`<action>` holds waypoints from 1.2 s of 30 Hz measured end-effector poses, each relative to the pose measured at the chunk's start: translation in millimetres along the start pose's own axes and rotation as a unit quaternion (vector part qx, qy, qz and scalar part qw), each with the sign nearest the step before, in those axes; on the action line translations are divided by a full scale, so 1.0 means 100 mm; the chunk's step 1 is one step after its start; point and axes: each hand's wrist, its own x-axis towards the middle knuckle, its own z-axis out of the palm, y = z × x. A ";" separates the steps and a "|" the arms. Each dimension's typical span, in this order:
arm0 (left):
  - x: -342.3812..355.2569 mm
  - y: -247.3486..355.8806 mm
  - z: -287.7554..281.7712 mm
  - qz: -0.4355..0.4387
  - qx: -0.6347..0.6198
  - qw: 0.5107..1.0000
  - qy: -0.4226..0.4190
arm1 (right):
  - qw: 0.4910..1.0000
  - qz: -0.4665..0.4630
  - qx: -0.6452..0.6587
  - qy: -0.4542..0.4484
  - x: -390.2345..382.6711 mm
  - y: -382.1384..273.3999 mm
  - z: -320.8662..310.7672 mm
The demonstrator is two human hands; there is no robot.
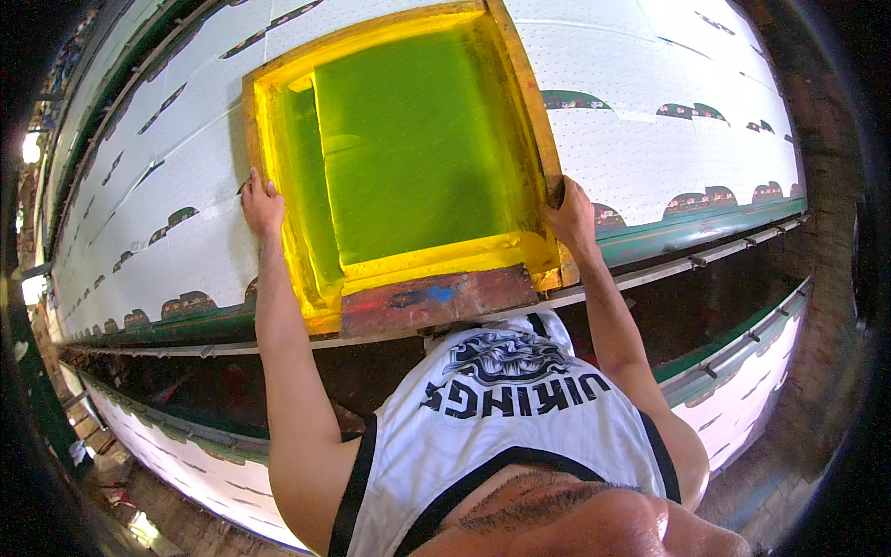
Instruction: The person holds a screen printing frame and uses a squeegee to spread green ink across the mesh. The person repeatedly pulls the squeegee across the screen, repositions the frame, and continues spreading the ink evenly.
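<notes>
I have the left hand (pixel 264 206) partly closed, fingers on the left side of a yellow-stained wooden frame (pixel 535 116) at upper centre of the picture. The right hand (pixel 571 213) is curled around its right side. Inside I see a green panel (pixel 413 148); a stained board (pixel 436 304) sits along the lower edge. White sheeting (pixel 640 158) spreads across upper left and upper right.

one fisheye view looks steeply down from the person's head (pixel 594 522), close above the near white tank top (pixel 492 432), past the hands (pixel 264 210) to the surface (pixel 668 236) spreading left, right and far.
</notes>
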 end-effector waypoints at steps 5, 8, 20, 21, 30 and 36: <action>0.04 -0.01 0.00 0.034 -0.030 0.999 0.005 | 1.000 0.010 0.011 -0.009 0.06 0.01 -0.07; 0.06 -0.05 0.06 0.043 -0.029 0.999 0.009 | 0.999 -0.012 0.029 0.012 0.02 -0.10 -0.25; -0.06 1.04 -0.34 0.051 -0.158 0.986 -0.006 | 0.995 -0.023 0.085 0.036 0.42 0.62 -1.52; -0.08 1.33 -0.35 0.061 -0.151 0.987 -0.001 | 0.994 -0.006 0.106 0.032 0.51 0.87 -1.65; -1.12 4.40 -0.30 0.111 -0.151 0.979 0.082 | 0.991 -0.018 0.123 0.059 1.18 3.70 -2.86; -1.93 5.99 -0.14 0.096 -0.155 0.981 0.065 | 0.990 -0.023 0.113 0.077 1.33 5.11 -3.51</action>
